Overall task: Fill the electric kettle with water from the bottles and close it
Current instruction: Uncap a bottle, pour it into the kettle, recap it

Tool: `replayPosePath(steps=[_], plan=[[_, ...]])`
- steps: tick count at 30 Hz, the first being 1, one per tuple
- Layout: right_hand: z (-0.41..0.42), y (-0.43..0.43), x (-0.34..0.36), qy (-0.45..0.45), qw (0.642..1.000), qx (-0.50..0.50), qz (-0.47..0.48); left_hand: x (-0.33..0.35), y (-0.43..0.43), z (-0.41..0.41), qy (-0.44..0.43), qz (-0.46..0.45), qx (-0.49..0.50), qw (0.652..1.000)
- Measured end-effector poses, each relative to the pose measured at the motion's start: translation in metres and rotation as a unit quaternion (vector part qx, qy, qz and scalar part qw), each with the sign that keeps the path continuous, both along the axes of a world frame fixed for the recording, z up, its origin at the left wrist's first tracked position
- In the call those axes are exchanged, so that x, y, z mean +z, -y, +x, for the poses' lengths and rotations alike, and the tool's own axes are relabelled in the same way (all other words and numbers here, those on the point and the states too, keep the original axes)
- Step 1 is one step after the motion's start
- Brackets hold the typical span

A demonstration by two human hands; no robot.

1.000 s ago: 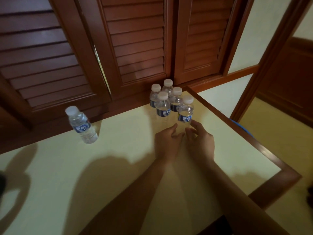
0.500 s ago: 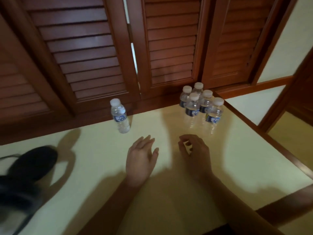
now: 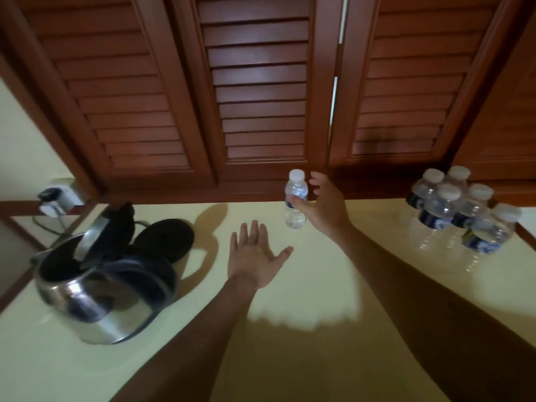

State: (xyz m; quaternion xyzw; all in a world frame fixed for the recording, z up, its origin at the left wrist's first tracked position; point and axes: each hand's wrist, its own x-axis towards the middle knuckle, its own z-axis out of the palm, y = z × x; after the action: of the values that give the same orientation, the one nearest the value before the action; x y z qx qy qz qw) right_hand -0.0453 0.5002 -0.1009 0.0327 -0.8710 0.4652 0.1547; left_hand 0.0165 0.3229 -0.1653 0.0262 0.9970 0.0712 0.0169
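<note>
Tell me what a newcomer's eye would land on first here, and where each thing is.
The steel kettle stands at the left of the table with its lid tipped open. Mid-table, by the shutters, the right hand reaches round a lone capped bottle, the left hand spread open nearby. Five more bottles cluster at the far right.

A room in a home or guest lodging, by its look: dark wooden louvred doors (image 3: 261, 91) stand behind a cream table (image 3: 319, 285) edged in wood. A steel kettle (image 3: 98, 303), small water bottles (image 3: 443, 207) and a wall socket (image 3: 59, 195) furnish it.
</note>
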Motion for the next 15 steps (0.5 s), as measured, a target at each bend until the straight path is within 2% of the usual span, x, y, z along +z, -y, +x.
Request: replayPosePath(steps=[3, 9, 12, 15], plan=[[-0.013, 0.014, 0.000, 0.011, 0.999, 0.020, 0.022, -0.002, 0.002, -0.001, 0.005, 0.004, 0.003, 1.000], [0.004, 0.017, -0.006, 0.017, 0.999, -0.001, 0.037, 0.002, 0.005, -0.001, -0.009, 0.045, 0.007, 0.999], [0.035, 0.011, 0.000, 0.041, 0.999, -0.006, 0.016, 0.006, 0.007, 0.003, -0.033, 0.093, -0.015, 0.995], [0.067, 0.003, 0.010, 0.062, 0.998, -0.009, 0.010, 0.012, 0.010, 0.022, -0.073, 0.187, -0.094, 0.975]])
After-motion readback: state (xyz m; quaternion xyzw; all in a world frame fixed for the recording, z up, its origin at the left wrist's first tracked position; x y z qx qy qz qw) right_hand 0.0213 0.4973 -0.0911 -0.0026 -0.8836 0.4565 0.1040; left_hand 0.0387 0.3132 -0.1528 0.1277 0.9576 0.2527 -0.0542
